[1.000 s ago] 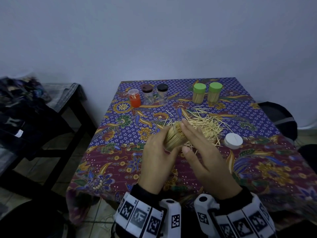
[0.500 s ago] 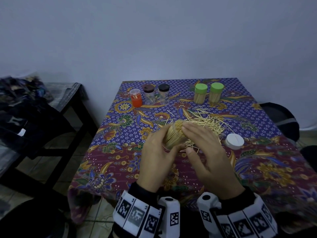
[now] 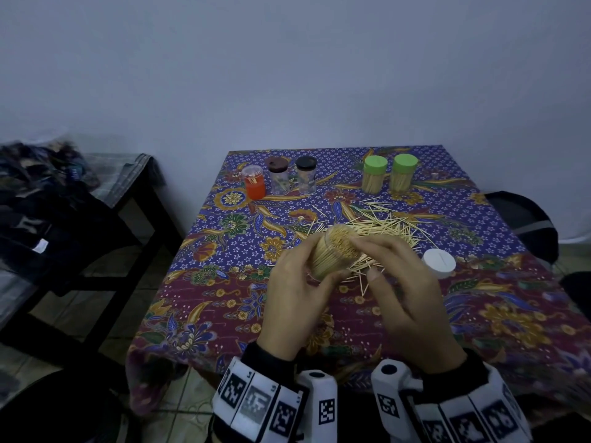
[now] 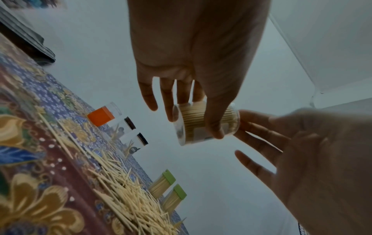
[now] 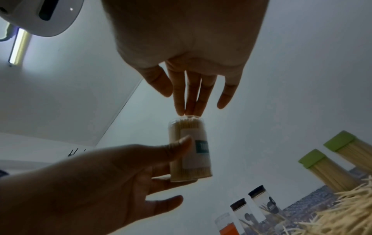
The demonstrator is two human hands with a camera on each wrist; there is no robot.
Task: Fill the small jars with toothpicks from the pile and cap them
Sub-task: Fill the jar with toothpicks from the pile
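Observation:
My left hand (image 3: 299,279) grips a clear labelled jar (image 3: 334,252), packed full of toothpicks and tilted, above the table's near middle. Thumb and fingers curl round its side (image 5: 181,143). My right hand (image 3: 385,262) has straight fingers (image 5: 187,109) that touch the toothpick ends at the jar's open mouth (image 4: 231,120). The jar's white cap (image 3: 438,263) lies on the cloth just right of the hands. The loose toothpick pile (image 3: 388,220) spreads behind the hands.
At the table's back stand two full green-capped jars (image 3: 374,174) (image 3: 403,172). To their left stand an orange jar (image 3: 253,183), a brown-capped jar (image 3: 277,175) and a black-capped jar (image 3: 306,174). A dark bench with clothes (image 3: 48,203) is at the left, a chair (image 3: 524,222) at the right.
Almost nothing. The left hand keeps holding the jar and the right fingers stay at its mouth, shifted slightly.

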